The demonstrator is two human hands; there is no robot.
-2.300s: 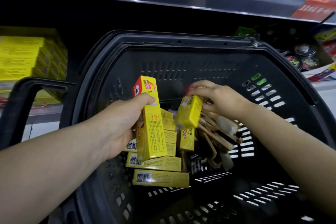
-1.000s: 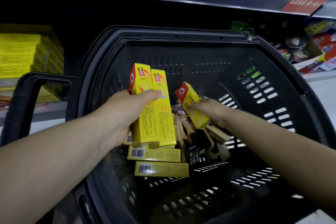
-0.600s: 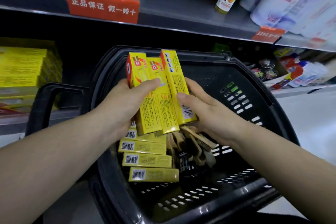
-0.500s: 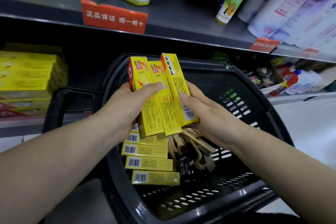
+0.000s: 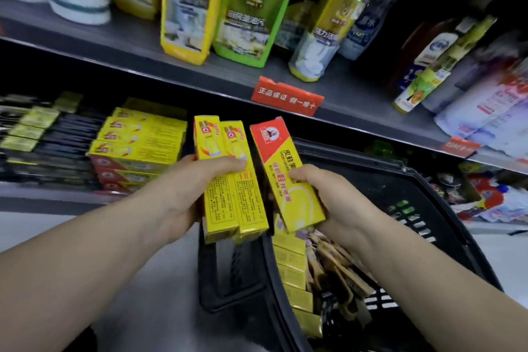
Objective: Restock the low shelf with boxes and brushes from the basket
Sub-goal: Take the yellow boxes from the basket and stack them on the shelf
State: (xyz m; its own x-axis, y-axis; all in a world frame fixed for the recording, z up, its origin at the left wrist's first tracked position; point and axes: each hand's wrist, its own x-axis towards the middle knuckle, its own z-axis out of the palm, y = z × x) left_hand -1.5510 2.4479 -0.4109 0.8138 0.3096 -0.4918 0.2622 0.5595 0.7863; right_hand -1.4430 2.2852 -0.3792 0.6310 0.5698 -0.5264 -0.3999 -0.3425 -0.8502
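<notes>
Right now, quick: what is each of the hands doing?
Left hand: closed round two yellow boxes, held side by side.
Right hand: closed round one red-topped yellow box.

- I'm in a shop: stocked shelves (image 5: 357,94) with red price tags (image 5: 287,96).
- Rows of cleaning bottles (image 5: 248,8), stacked yellow boxes (image 5: 140,140), my black shopping basket (image 5: 428,188).
</notes>
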